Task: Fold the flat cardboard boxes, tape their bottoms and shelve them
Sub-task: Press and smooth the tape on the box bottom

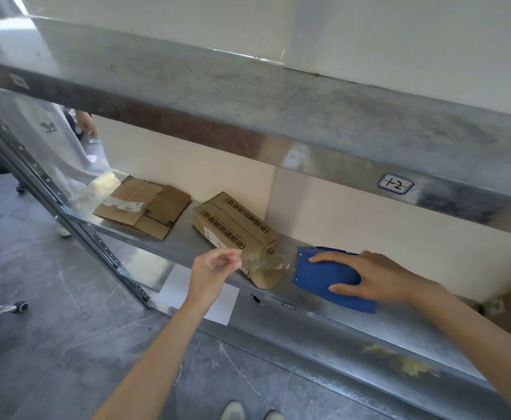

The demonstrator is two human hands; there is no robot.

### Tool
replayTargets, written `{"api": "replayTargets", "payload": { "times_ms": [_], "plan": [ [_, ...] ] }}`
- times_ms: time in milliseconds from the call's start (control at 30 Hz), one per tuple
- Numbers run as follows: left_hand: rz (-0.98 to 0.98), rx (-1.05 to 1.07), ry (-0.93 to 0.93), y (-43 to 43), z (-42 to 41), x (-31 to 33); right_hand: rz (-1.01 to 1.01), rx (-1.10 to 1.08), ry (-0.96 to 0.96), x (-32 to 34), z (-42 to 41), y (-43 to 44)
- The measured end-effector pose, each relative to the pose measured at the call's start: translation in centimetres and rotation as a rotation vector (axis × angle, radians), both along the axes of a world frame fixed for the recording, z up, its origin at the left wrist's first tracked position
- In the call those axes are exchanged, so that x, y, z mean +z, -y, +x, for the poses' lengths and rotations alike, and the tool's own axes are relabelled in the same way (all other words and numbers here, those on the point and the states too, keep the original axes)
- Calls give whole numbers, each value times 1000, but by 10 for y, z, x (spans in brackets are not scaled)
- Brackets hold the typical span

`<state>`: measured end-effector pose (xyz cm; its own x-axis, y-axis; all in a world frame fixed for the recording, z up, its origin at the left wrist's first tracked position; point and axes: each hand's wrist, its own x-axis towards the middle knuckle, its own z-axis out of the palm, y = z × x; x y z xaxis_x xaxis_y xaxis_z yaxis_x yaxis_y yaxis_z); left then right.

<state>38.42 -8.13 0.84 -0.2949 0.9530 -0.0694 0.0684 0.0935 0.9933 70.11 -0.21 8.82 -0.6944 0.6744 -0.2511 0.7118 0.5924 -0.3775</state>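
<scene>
Metal shelving unit [278,122] fills most of the view, galvanized steel, upper shelf running across the top with a hand-marked label sticker [395,183] on its front edge at right. Lower shelf [354,322] runs diagonally from upper left to lower right and carries the task items. Grey marbled tile floor [66,328] below and left, a white sheet of paper [217,304] lying on it just under the shelf edge. Another person in a white garment [63,140] stands behind the rack's left end. Assembled cardboard box [233,228] with printed Chinese characters lies on the lower shelf near the middle, tilted, its near end crumpled and covered with clear tape. Flattened cardboard box [142,207] lies flat further left on the same shelf, apart from the assembled one. Blue tape dispenser [327,277] sits on the shelf just right of the assembled box. Right hand [375,277] lies over the dispenser, fingers spread and wrapped on its top and side, gripping it. Left hand [214,268] is just in front of the box's taped end, fingers loosely curled and pinched together narrow; whether it pinches a tape end, cannot tell. Office chair casters [17,306] at far left edge. Shoe tips [233,410] at the bottom.
</scene>
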Motion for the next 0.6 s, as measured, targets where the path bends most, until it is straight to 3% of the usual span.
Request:
{"api": "replayTargets", "payload": {
  "times_ms": [267, 600],
  "plan": [
    [104, -4, -201, -10, 4, -15, -19, -9, 39, 1, -4, -1],
    [164, -27, -212, -15, 6, -23, -45, -34, 25, 0, -2, -4]
  ]
}}
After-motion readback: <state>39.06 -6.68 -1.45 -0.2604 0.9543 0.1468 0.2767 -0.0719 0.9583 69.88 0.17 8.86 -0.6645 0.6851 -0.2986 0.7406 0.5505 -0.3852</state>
